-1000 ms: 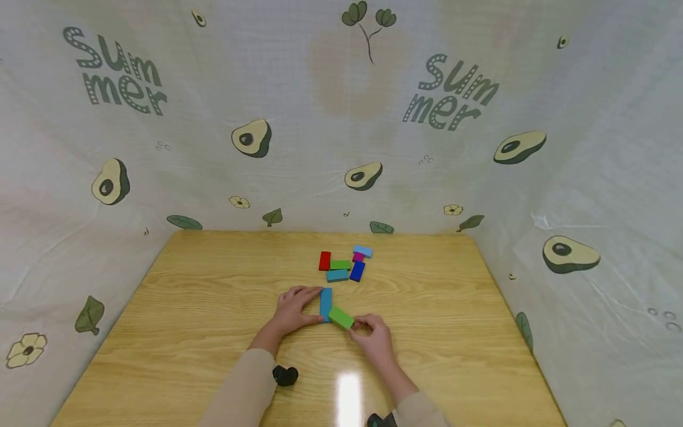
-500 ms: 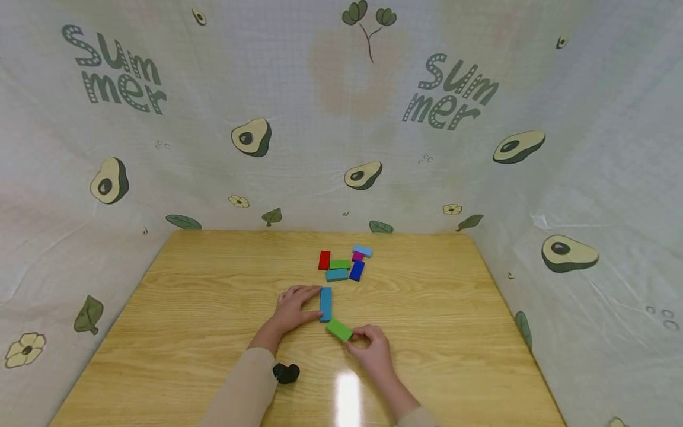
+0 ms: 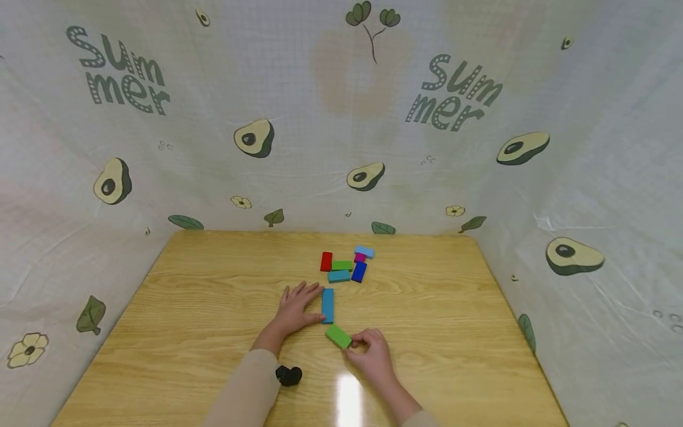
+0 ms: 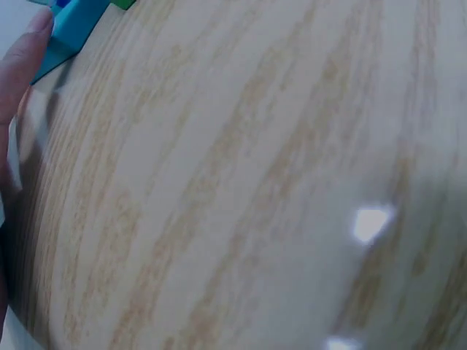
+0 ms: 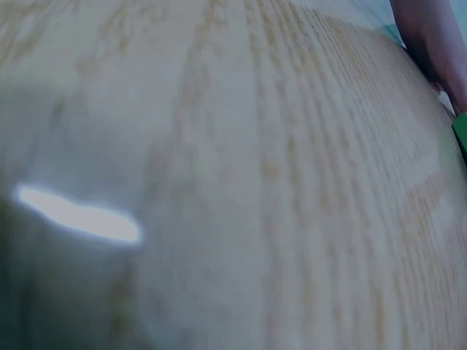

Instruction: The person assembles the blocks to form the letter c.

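A long blue block lies lengthwise on the wooden table. My left hand rests at its left side with fingers spread, the index fingertip by its far end and the thumb by its near end. In the left wrist view one finger overlaps the blue block. Just below that block's near end sits a green block, turned at a slant. Thumb and fingers of my right hand pinch its right end. Only a corner of the green block shows in the right wrist view.
Farther back on the table a group of blocks lies close together: red, green, teal-blue, dark blue, magenta and light blue. A printed cloth encloses the back and sides.
My right hand has drawn the green block toward me, away from the blue block's near end. My left fingers have spread a little; the blue block stays put.
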Available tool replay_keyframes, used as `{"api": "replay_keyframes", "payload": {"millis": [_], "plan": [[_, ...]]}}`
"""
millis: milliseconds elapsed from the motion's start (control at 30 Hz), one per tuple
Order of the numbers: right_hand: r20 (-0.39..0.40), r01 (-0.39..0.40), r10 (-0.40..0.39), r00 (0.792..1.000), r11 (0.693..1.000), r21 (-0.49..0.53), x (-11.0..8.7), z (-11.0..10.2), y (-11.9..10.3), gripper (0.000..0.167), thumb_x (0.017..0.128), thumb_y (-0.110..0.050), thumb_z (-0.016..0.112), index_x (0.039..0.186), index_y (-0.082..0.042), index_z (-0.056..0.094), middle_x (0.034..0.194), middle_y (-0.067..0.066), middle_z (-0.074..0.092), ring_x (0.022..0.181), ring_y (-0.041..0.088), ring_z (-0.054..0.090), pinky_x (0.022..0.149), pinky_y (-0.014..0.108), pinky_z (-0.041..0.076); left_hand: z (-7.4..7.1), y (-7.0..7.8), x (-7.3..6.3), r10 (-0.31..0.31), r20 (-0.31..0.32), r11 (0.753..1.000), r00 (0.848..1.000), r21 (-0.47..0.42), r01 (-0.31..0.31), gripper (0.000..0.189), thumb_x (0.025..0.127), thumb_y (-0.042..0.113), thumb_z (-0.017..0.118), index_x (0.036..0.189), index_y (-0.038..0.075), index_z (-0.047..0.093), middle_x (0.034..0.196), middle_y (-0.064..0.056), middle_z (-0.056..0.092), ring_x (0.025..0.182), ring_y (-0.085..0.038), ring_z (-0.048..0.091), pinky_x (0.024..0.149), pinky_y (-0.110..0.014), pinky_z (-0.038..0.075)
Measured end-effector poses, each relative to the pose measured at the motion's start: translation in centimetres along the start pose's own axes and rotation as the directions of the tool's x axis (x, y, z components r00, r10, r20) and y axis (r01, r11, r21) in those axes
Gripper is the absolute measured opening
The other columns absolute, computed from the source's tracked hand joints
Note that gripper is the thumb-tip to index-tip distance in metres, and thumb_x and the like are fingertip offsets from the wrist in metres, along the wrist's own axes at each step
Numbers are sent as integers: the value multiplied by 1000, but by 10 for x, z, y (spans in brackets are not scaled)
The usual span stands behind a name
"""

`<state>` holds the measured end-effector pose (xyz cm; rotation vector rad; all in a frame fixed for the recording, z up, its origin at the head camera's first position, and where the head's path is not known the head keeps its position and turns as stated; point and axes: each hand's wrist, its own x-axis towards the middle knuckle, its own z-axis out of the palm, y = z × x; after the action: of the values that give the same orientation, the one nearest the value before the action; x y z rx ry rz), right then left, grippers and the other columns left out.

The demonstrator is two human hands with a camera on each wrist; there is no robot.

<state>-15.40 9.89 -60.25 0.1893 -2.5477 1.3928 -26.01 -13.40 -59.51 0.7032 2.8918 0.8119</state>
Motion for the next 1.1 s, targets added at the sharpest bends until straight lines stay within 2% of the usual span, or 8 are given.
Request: {"api": "replay_keyframes", "payload": {"millis": [67,200,367,533,633,767,967,1100], "plan": [[5,22,-22,1000,1000,-19,0,0,1,24,63,-11,90,79,-14,72,73,-12,62,77,8,52,75,29,47,0,1,0,4,2,1000,1000,27,-4,79,85,56,68,151,22,41,155,-3,35,145,-36,18,110,-66,1],[8,66,-66,998,997,-43,1,1,2,25,62,-13,91,77,-14,71,72,-10,62,75,8,51,70,27,45,-2,4,-1,10,-7,999,1000,39,-10,79,85,56,68,150,21,42,155,-3,36,145,-38,17,110,-67,1],[37,65,-63,997,996,-61,2,0,1,26,63,-20,92,78,-15,71,73,-11,61,75,9,50,69,27,43,-1,4,-2,7,-9,999,1000,49,-7,79,84,56,68,150,22,41,155,-2,36,145,-37,17,110,-66,0],[87,42,-36,996,997,-66,5,-2,-5,33,66,-28,91,91,-18,72,87,-12,64,86,11,53,83,35,42,2,1,-1,12,-11,998,1000,68,-11,80,84,58,67,151,22,41,155,-2,35,145,-37,17,110,-66,2],[123,72,-64,990,996,-60,11,-4,-8,37,68,-28,89,99,-17,72,96,-12,65,94,13,54,89,43,40,3,0,-1,8,-5,998,1000,67,-7,81,84,59,66,151,22,39,156,-2,34,145,-37,16,111,-65,1],[200,119,-109,974,992,-41,22,-5,-6,38,71,-29,88,105,-19,73,103,-14,63,101,14,52,91,45,36,2,1,-1,7,-1,998,1000,64,-6,81,85,60,65,152,23,39,156,-2,33,146,-37,14,111,-65,0],[301,113,-104,948,994,-11,34,-8,5,40,74,-37,85,110,-24,73,111,-17,62,111,14,48,94,45,30,1,1,-2,17,-7,998,1000,62,-17,82,84,61,64,152,23,39,156,-2,33,146,-37,14,110,-65,0],[373,133,-123,920,991,0,35,-12,8,44,75,-38,84,114,-23,72,115,-14,62,114,17,48,97,49,28,2,1,-1,-2,12,999,1000,49,2,82,84,63,63,153,26,36,157,1,31,147,-34,11,111,-63,-3]]}}
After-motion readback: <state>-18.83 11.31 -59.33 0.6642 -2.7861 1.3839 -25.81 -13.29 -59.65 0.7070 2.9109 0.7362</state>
